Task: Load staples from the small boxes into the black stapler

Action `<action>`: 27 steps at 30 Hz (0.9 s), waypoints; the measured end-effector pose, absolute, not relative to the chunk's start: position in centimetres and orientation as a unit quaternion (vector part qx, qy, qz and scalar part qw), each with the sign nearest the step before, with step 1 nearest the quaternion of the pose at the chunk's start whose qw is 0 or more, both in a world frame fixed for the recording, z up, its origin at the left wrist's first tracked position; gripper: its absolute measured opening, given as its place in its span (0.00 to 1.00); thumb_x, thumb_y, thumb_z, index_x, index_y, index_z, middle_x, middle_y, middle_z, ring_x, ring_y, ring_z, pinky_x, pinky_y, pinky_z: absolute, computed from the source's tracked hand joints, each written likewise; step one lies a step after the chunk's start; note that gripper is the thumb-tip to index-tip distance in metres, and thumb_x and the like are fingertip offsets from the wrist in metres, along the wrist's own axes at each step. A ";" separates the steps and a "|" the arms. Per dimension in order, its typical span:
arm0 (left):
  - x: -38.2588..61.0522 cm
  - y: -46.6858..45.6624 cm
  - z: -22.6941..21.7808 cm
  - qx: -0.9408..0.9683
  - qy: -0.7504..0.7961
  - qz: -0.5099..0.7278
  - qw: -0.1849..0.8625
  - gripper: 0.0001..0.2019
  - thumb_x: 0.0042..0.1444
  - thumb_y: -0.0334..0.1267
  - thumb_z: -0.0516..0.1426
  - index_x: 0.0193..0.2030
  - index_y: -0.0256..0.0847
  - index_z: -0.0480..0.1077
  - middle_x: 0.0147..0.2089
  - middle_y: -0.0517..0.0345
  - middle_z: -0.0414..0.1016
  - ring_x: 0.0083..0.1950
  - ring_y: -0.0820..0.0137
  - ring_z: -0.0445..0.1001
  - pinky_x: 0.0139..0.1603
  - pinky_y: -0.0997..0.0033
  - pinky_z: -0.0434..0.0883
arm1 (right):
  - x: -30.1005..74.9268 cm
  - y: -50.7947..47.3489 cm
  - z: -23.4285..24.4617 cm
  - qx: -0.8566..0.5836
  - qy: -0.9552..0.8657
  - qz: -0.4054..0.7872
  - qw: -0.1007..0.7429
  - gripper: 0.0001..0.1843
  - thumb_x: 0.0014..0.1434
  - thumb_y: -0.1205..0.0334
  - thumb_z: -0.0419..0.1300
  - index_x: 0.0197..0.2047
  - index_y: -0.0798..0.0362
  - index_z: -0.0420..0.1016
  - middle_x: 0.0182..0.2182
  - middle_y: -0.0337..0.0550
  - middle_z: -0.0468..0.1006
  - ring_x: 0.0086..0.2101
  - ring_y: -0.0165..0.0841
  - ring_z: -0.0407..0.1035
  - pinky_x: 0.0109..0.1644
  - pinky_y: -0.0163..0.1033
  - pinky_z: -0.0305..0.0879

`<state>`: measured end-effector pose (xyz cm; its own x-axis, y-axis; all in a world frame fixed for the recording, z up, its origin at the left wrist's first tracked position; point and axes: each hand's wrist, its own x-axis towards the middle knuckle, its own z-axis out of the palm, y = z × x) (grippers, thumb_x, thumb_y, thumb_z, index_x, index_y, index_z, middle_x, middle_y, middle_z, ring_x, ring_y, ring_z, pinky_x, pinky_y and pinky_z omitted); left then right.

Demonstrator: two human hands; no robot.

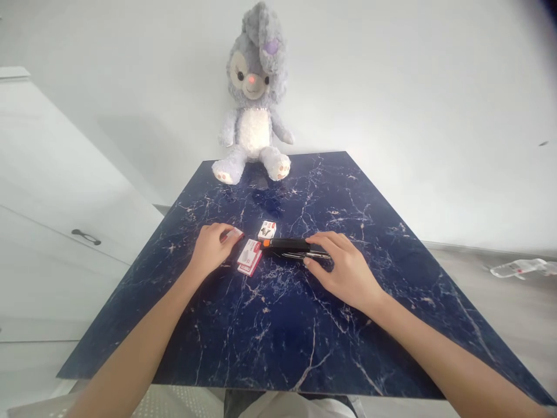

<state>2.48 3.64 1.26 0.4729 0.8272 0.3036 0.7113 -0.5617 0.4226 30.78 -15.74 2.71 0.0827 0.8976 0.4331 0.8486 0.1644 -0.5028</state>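
My left hand (212, 248) is closed around a small red-and-white box (233, 234), which its fingers partly hide. Two more flat red-and-white boxes (249, 255) lie overlapping just right of that hand. A black stapler (289, 246) with an orange end rests on its side on the table, the orange end touching or nearly touching these boxes. My right hand (342, 264) grips the stapler's right end between thumb and fingers. Behind the stapler's orange end sits a small white box (267, 230) with a dark clip-like picture on it.
The dark blue marble-patterned table (270, 331) stands against a white wall. A grey plush rabbit (255, 125) sits at its far edge. To the left is a white cabinet (52, 232) with a dark handle. Clear plastic packaging (520, 267) lies on the floor at right.
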 end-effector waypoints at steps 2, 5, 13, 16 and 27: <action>3.1 2.5 1.7 0.887 0.390 0.215 0.119 0.19 0.62 0.49 0.58 0.55 0.42 0.74 0.56 0.46 0.77 0.60 0.52 0.71 0.61 0.50 0.66 | 31.1 -15.6 2.5 -0.663 -0.683 0.053 0.302 0.26 0.63 0.54 0.61 0.63 0.46 0.67 0.57 0.51 0.74 0.55 0.50 0.70 0.55 0.57 0.72; 4.0 0.6 2.4 0.913 0.337 0.187 0.135 0.25 0.59 0.49 0.61 0.62 0.45 0.71 0.60 0.46 0.74 0.66 0.49 0.65 0.62 0.46 0.66 | 31.4 -15.3 1.7 -0.685 -0.674 0.110 0.254 0.34 0.62 0.51 0.62 0.69 0.44 0.60 0.54 0.51 0.76 0.51 0.49 0.73 0.51 0.55 0.74; 3.5 1.6 2.4 0.872 0.394 0.269 0.111 0.12 0.64 0.39 0.56 0.51 0.41 0.75 0.52 0.50 0.80 0.52 0.57 0.77 0.56 0.55 0.72 | 33.3 -14.5 1.6 -0.739 -0.639 0.096 0.193 0.25 0.62 0.51 0.62 0.61 0.48 0.69 0.50 0.51 0.79 0.44 0.46 0.76 0.42 0.47 0.74; 3.3 1.8 2.5 0.880 0.371 0.294 0.034 0.11 0.64 0.37 0.55 0.49 0.40 0.77 0.52 0.49 0.80 0.55 0.54 0.73 0.60 0.50 0.69 | 34.2 -14.6 2.2 -0.762 -0.616 0.130 0.148 0.20 0.63 0.50 0.61 0.53 0.51 0.73 0.36 0.48 0.81 0.31 0.43 0.77 0.30 0.42 0.69; 7.1 -1.2 1.0 0.929 0.259 0.253 0.076 0.17 0.62 0.38 0.62 0.58 0.44 0.73 0.52 0.45 0.78 0.67 0.51 0.66 0.61 0.48 0.72 | 30.6 -15.4 2.0 -0.732 -0.662 0.033 0.158 0.39 0.70 0.53 0.50 0.77 0.55 0.38 0.39 0.55 0.81 0.31 0.47 0.76 0.29 0.45 0.67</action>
<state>7.14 -1.24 1.02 0.7385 0.5191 0.4302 0.4426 -0.8546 0.2714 30.64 -15.35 1.97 0.1220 0.9794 0.1610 0.9589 -0.0745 -0.2738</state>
